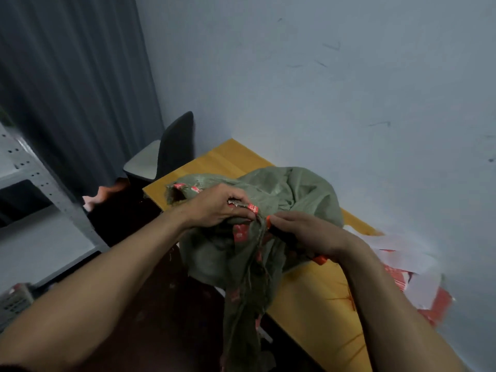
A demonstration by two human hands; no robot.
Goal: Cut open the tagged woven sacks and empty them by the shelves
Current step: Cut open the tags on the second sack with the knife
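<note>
**Inspector:** Where is the sack?

**Assessor:** The green woven sack (295,189) lies on the yellow table (222,159), with its bulk close to the wall (349,103). The gathered neck runs from that bulk toward the person and hangs over the table's near edge. The long axis therefore runs from wall to person, dropping at the near end.

**Inspector:** And the hands?

**Assessor:** Both meet at the neck, just beside each other. The left hand (217,208) has its fingers curled, pinching bunched cloth next to a red-and-white tag (252,208). The right hand (303,234) is closed round an orange-handled tool, with orange showing at the fingertips and again below the palm. I judge it a cutter (320,260), though the blade is too blurred to confirm.

**Inspector:** Which relation governs the next move?

**Assessor:** The orange tip points left, across the neck's long axis, and the left fingers lie just beyond it. In my judgement, a cut made here would travel toward those fingers, and that is the hazard to note. The bulk lies ahead of both hands, somewhat nearer the right. The grey shelves (26,167) stand well apart on the left arm's side, so emptying there would mean carrying the sack leftward.

**Inspector:** What is the status?

**Assessor:** Opening is in hand. No contents are showing.
</note>
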